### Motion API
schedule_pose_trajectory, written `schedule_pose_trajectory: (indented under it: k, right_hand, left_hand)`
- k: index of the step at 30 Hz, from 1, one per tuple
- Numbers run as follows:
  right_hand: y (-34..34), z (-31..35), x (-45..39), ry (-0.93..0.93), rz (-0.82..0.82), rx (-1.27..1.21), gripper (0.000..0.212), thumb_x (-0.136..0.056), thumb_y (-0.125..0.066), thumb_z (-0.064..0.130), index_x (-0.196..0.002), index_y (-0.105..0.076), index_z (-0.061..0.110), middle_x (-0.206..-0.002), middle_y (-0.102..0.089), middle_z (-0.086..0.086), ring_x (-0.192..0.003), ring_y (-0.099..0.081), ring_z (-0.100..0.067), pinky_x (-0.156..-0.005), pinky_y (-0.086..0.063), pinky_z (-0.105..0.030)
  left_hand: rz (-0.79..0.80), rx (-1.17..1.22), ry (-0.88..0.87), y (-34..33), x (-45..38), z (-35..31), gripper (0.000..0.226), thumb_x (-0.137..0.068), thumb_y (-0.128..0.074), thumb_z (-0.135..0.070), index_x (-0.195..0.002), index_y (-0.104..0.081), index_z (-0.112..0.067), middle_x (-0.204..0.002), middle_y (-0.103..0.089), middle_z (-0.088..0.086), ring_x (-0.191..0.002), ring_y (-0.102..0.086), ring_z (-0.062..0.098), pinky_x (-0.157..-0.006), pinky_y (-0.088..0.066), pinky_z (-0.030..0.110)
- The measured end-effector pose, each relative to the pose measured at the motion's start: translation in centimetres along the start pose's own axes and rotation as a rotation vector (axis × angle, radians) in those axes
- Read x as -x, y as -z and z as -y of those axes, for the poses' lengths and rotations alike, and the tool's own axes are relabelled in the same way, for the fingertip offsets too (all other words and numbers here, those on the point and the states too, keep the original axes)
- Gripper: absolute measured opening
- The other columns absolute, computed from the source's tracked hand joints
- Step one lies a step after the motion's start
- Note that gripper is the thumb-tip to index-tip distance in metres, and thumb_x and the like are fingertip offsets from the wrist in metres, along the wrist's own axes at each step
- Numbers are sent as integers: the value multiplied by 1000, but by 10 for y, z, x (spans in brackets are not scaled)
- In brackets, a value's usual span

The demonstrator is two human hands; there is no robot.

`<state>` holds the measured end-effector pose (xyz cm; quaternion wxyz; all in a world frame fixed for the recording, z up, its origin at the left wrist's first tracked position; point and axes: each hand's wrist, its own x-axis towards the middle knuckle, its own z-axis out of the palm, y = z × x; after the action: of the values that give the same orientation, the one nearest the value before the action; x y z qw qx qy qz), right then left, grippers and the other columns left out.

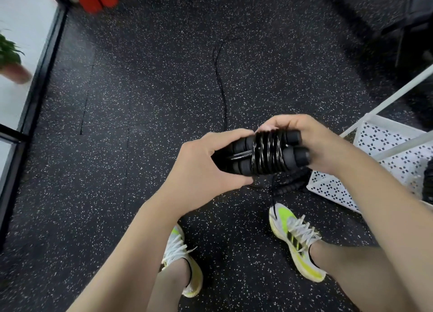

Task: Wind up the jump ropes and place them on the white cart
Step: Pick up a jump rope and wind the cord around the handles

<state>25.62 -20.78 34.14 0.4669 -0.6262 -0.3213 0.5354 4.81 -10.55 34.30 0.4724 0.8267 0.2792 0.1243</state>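
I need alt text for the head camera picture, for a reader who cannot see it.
Two hands, left hand and right hand, hold a black jump rope whose cord is wound around its two handles. A white cart stands at right; more black rope trails on the speckled floor.

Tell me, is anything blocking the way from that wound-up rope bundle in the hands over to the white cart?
Nothing visible does. The jump rope bundle is held by the left hand and right hand, just beside the white cart, with only open air between. A second rope lies on the floor, away from that path.
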Motion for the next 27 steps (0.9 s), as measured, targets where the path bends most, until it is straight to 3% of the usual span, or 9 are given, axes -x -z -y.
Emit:
schedule_pose_trajectory:
  k: [3, 6, 10, 14, 17, 20, 23, 25, 27]
  right_hand:
    - [-13, -7, -3, -24, 52, -122, 25, -102, -43, -7, -88, -63, 1, -76, -62, -7, -61, -55, -9, -54, -46, -23]
    - [-26, -13, -7, -69, 64, -183, 21, -103, -41, -4, -94, -57, 4, -73, -53, -6, -55, -40, -10, -47, -31, -22]
    - [-43, -15, -11, -96, -63, -180, 21, -108, -41, 9, -91, -53, 8, -67, -56, -2, -49, -34, -9, -40, -23, -19]
    - [-55, -18, -12, -75, -128, 85, 20, -109, -41, 18, -97, -56, 14, -66, -62, -2, -45, -37, -11, -40, -26, -23]
    - [-60, -16, -8, -20, -140, 322, 26, -108, -42, 21, -90, -60, 15, -67, -67, 1, -45, -45, -10, -44, -32, -26]
    - [-61, -10, -1, -12, -161, 480, 33, -106, -44, 22, -80, -65, 18, -56, -63, 10, -43, -43, -10, -44, -35, -31]
    - [-64, -5, 3, -10, -146, 596, 22, -101, -52, 25, -86, -67, 26, -70, -72, 13, -49, -55, -16, -55, -50, -36]
    - [-64, -2, 5, -14, -130, 628, 11, -97, -57, 27, -95, -68, 28, -81, -74, 15, -49, -56, 0, -53, -49, -21]
    - [-61, 1, 8, -9, -110, 688, 11, -93, -63, 30, -101, -70, 32, -90, -73, 18, -65, -61, 10, -59, -45, -9]
  left_hand:
    - [-80, 96, 22, 5, -2, -5, 74, -65, -96, -14, -125, -68, -48, -111, -73, -21, -108, -66, -3, -95, -49, 15]
    - [-153, 116, 22, 6, -4, -7, 68, -67, -94, -14, -119, -69, -49, -106, -74, -25, -103, -67, -5, -89, -49, 10]
    - [-258, 97, 58, 5, -6, -5, 63, -68, -93, -20, -101, -63, -63, -97, -72, -32, -97, -67, -8, -84, -48, 8]
    - [-324, 52, 114, 1, -8, -1, 60, -69, -93, -25, -104, -60, -60, -94, -70, -36, -93, -63, -14, -79, -42, 1]
    - [-340, 17, 160, -1, -8, 5, 57, -71, -93, -27, -117, -65, -44, -91, -67, -34, -89, -58, -23, -77, -37, -3]
    - [-317, -45, 181, -1, -9, 11, 57, -71, -92, -26, -108, -58, -53, -84, -62, -40, -87, -54, -26, -75, -35, -4]
    - [-305, -146, 195, -3, -10, 15, 54, -72, -91, -25, -105, -57, -52, -88, -64, -33, -89, -57, -16, -75, -35, -3]
    - [-308, -218, 214, -4, -12, 20, 51, -74, -88, -27, -117, -63, -37, -98, -67, -18, -92, -59, 0, -81, -41, 8]
    - [-295, -275, 246, -6, -15, 23, 43, -75, -83, -27, -113, -65, -29, -97, -67, -10, -92, -61, 15, -79, -49, 27]
